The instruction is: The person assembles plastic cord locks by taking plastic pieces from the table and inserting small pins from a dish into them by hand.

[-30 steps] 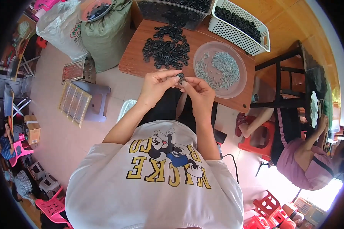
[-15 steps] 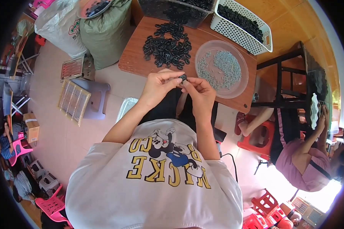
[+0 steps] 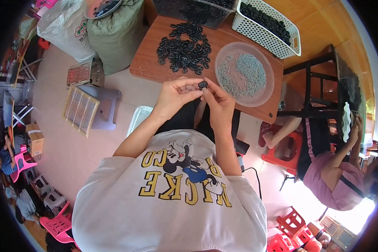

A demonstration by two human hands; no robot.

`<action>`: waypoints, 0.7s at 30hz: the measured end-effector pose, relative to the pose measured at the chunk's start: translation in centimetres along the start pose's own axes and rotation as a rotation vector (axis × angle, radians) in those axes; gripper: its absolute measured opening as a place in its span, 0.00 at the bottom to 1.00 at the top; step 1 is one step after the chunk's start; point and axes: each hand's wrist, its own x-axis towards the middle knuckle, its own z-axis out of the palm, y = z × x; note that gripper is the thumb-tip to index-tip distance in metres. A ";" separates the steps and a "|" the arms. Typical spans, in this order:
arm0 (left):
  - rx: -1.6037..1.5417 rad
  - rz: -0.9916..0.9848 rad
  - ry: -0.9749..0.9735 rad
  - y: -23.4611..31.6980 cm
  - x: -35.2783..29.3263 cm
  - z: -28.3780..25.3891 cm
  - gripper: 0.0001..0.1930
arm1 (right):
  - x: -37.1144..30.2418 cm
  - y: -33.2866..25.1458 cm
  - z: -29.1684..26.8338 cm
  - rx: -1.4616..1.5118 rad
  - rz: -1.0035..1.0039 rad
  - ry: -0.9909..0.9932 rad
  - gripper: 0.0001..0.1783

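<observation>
A small black oval part [image 3: 203,85] with holes in it is held up just off the table's near edge. My right hand [image 3: 221,105] pinches it between thumb and forefinger. On its other side, my left hand [image 3: 175,97] has its fingers curled and their tips at the part's left edge. Beyond my hands a loose pile of similar black parts [image 3: 185,48] lies on the brown wooden table [image 3: 147,63]. To the right, a round clear tray [image 3: 269,90] holds many small silvery screws.
At the table's back stand a clear bin [image 3: 172,12] and a white perforated basket [image 3: 262,38], both with black parts. Sacks [image 3: 117,40] stand left, near a grey stool [image 3: 109,111]. A person in pink [image 3: 334,180] sits at right beside a black frame [image 3: 311,80].
The black part has turned to show its broad face more fully and moved slightly right. My left fingers have spread a little around it.
</observation>
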 end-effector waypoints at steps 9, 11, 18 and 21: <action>0.103 0.061 -0.044 0.7 -0.1 -1.0 0.15 | -0.2 -0.3 -0.6 0.029 0.066 -0.058 0.17; 0.140 0.071 -0.062 0.5 0.0 -1.5 0.14 | -0.2 -0.5 -0.7 0.066 0.055 -0.098 0.17; 0.168 0.163 -0.066 0.6 -0.2 -1.7 0.16 | -0.6 -0.7 -0.2 0.105 0.017 -0.100 0.16; 0.268 0.265 -0.058 0.7 -0.5 -1.6 0.14 | -0.8 -0.7 0.0 0.128 -0.002 -0.074 0.16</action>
